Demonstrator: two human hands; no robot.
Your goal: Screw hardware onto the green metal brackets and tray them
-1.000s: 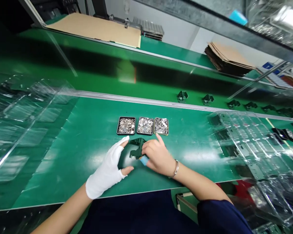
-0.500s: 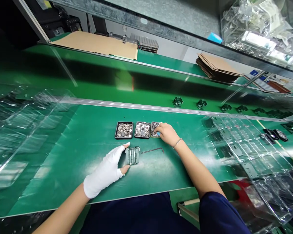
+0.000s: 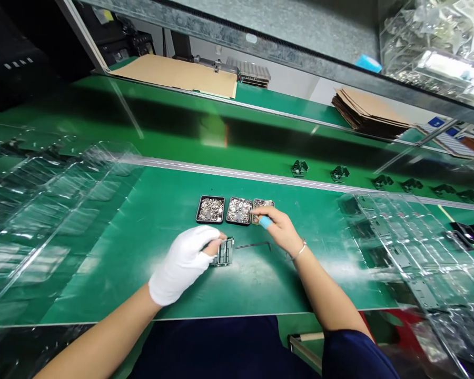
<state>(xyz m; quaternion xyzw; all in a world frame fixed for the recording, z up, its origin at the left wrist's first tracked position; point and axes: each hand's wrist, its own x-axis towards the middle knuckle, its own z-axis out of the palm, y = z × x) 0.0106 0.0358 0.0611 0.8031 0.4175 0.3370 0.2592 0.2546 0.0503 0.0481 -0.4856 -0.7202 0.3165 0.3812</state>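
My left hand (image 3: 187, 260), in a white glove with bare fingertips, is closed at the left side of a small grey-green slotted part (image 3: 226, 253) on the bench. The glove and fingers cover part of it. My right hand (image 3: 280, 227) has a blue wrap on its thumb and hovers at the front of the right small tray (image 3: 269, 203). Its thumb and index finger are nearly together; anything between them is too small to make out. A dark hex key (image 3: 253, 245) lies between the hands. Beside the right tray stand the middle tray (image 3: 239, 210) and the left tray (image 3: 210, 209), holding tiny metal pieces.
Clear plastic trays (image 3: 403, 247) with flat parts stand at the right, and more clear trays (image 3: 63, 195) at the left. Behind a metal rail, several green assemblies (image 3: 299, 168) stand in a row. A metal shelf (image 3: 260, 39) hangs overhead.
My right hand has drawn back from inside the right tray toward me. My left hand's fingers have moved from the part's top and bottom edges to close together at its left side.
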